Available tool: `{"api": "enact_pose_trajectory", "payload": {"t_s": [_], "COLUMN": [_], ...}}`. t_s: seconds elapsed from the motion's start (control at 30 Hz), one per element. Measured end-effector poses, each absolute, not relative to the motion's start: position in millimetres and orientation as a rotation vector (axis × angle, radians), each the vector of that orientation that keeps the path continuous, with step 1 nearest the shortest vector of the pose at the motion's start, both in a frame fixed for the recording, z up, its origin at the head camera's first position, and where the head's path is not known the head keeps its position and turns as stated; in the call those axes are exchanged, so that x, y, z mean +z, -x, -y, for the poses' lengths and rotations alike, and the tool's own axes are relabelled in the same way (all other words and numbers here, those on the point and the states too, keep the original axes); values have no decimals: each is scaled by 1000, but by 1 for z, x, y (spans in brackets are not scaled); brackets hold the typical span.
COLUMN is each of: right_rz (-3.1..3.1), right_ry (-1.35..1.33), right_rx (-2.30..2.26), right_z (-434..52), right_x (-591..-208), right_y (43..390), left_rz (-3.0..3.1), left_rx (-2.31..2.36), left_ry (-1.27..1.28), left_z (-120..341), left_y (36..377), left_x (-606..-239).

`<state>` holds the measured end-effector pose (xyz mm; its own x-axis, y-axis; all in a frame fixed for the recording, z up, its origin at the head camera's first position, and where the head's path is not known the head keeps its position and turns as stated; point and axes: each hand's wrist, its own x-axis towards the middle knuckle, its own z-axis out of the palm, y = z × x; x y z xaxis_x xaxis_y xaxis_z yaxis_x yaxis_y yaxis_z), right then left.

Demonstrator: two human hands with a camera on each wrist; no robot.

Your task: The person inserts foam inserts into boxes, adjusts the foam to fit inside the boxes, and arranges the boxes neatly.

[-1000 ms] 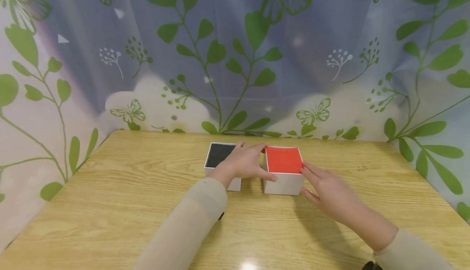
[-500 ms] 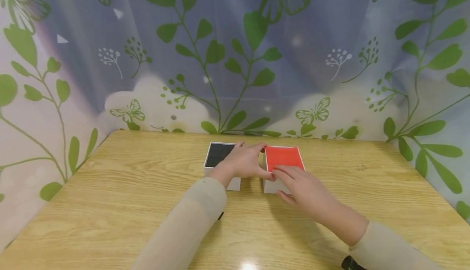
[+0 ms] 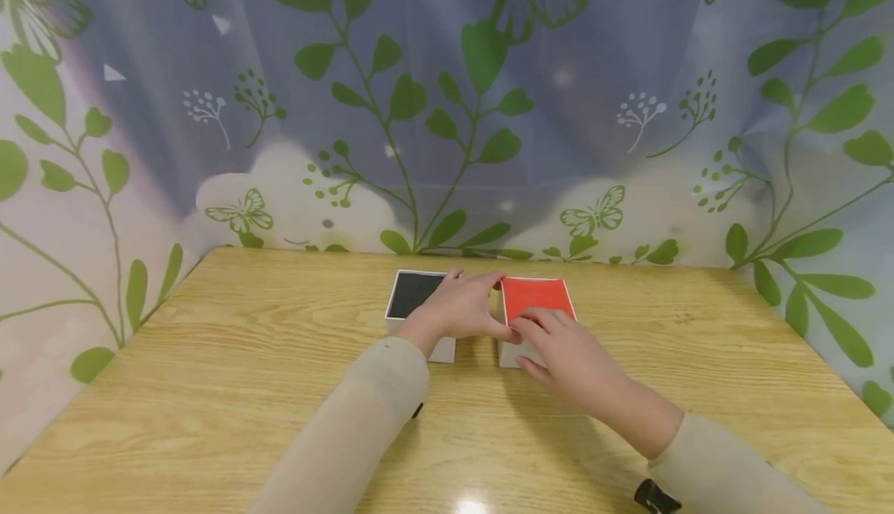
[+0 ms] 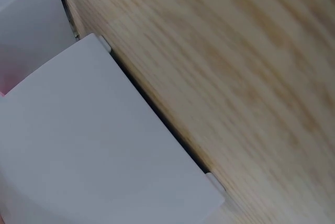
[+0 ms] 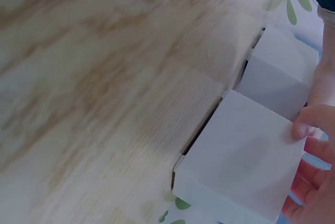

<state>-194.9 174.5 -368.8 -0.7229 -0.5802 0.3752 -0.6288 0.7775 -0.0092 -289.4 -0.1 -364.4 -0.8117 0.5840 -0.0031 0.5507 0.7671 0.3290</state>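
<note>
Two white boxes stand side by side, a red-topped box (image 3: 536,293) and, left of it, a black-topped box (image 3: 410,295). My left hand (image 3: 457,308) reaches across the black-topped box and grips the left side of the red-topped one, thumb at the front corner, fingertips at the back. My right hand (image 3: 576,355) lays its fingers over the red-topped box's front top edge, close to the left thumb; its own thumb hangs lower in front. The right wrist view has the red-topped box's plain white side (image 5: 243,153); the left wrist view is filled by a white box wall (image 4: 94,135).
Both boxes stand on a wood-grain table (image 3: 293,343), toward its back edge. Behind and beside it hangs a cloth (image 3: 447,149) printed with green leaves and butterflies. A black strap (image 3: 656,496) shows by the right sleeve.
My right hand has moved left from the red-topped box's right side to its front top edge, beside the left thumb. My left hand and both boxes have stayed in place.
</note>
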Motion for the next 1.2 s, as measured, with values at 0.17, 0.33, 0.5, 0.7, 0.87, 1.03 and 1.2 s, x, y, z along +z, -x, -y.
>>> {"api": "enact_pose_trajectory", "payload": {"t_s": [0.17,0.33,0.5,0.7,0.87,1.03,1.2], "right_rz": [2668,2738,2795,2829,2801,2787,2840], "right_ry": [-900,-910,-933,-899,-870,-870,-699], "right_rx": [234,147,23,-30,-45,-24,-40], "right_z": [-176,-177,-176,-175,-172,-173,-187], "right_x": [-368,-369,-367,-369,-371,-371,-370], "right_y": [200,213,230,242,244,243,236], "left_rz": [-2855,-2854,-2860,-2868,-2880,-2880,-2868], "left_rx": [477,466,450,440,424,428,445], "left_ry": [-925,-938,-951,-966,-964,-948,-936], "left_z": [1,2,3,3,4,4,3], "left_y": [289,289,289,289,289,289,287], "left_x": [-365,-364,-364,-363,-361,-362,-361]}}
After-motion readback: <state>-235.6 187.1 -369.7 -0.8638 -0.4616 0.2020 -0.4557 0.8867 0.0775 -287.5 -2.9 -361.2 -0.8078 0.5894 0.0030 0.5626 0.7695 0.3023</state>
